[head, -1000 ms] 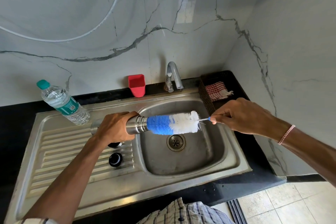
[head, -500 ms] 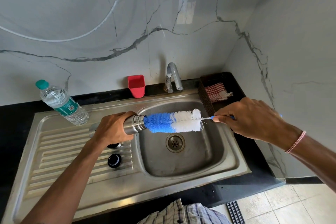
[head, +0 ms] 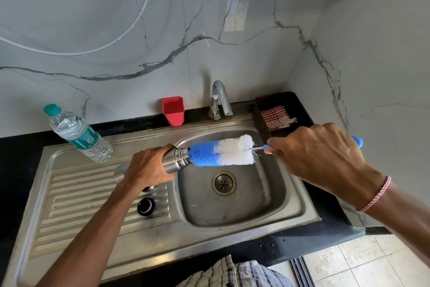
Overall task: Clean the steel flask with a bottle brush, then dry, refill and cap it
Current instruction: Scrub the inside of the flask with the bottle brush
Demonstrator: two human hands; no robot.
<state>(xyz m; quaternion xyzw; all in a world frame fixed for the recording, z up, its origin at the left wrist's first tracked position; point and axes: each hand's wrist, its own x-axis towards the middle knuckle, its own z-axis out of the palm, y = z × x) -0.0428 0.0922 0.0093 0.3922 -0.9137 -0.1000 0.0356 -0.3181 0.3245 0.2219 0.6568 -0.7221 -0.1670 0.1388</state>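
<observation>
Head camera shows us our left hand point(head: 149, 168) wrapped round the steel flask point(head: 174, 161), held on its side above the basin edge of the sink point(head: 300, 203), mouth pointing right. Our right hand point(head: 318, 158) clenches the blue handle of the bottle brush point(head: 223, 150), whose blue bristle end sits at the flask mouth, white bristles outside. A black cap point(head: 146, 206) lies on the drainboard point(head: 81, 193); a water bottle point(head: 79, 134) stands behind.
</observation>
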